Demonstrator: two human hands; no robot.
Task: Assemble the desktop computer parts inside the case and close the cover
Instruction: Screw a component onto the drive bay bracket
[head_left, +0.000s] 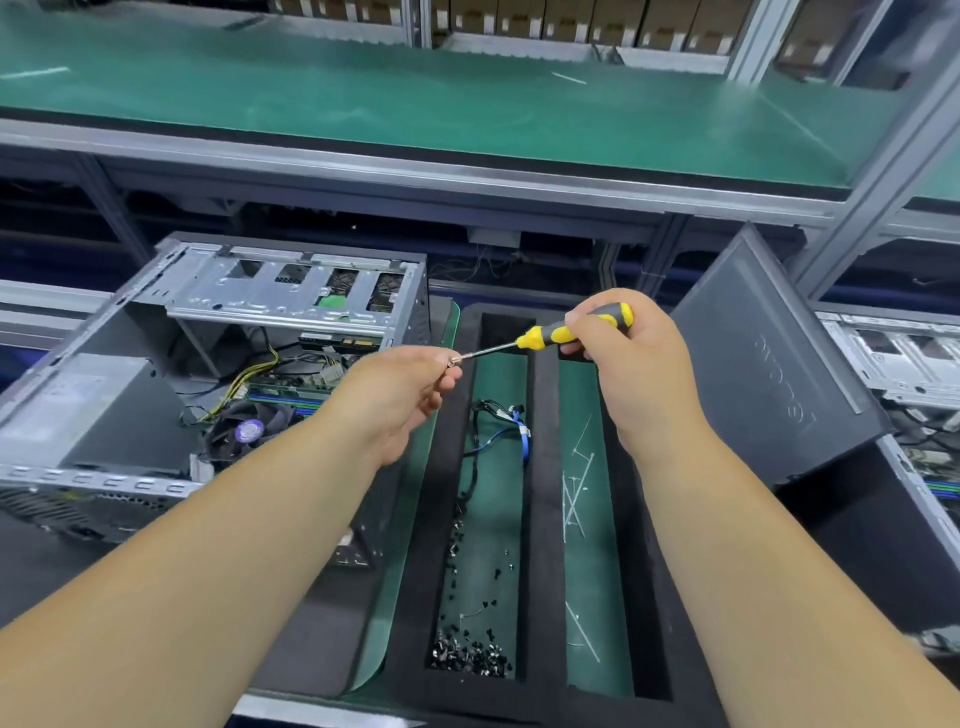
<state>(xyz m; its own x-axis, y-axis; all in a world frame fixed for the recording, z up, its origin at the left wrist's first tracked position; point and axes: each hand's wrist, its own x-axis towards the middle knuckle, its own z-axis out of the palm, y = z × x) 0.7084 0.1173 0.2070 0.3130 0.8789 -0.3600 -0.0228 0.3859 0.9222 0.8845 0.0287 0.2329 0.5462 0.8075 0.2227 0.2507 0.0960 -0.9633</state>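
Right hand (621, 353) curled round yellow-black screwdriver (569, 328) handle. Left hand (402, 387) pinches small screw (455, 359) at shaft tip — both above far end of black foam tray (543, 467). Open case (208, 364) at left of tray; cover (769, 364) leans at tray's right edge. Loose screws (470, 652) heaped at near end of tray's left compartment.

Open computer case (208, 374) lies at left, fan (249, 431) and cables inside it. Divided tray (540, 467) sits just right of the case; its left compartment holds a cable bundle (498, 421) at the far end and screws (470, 657) at the near end. Side cover (769, 364) leans right of the tray. Shelf (415, 104) runs behind, above all.
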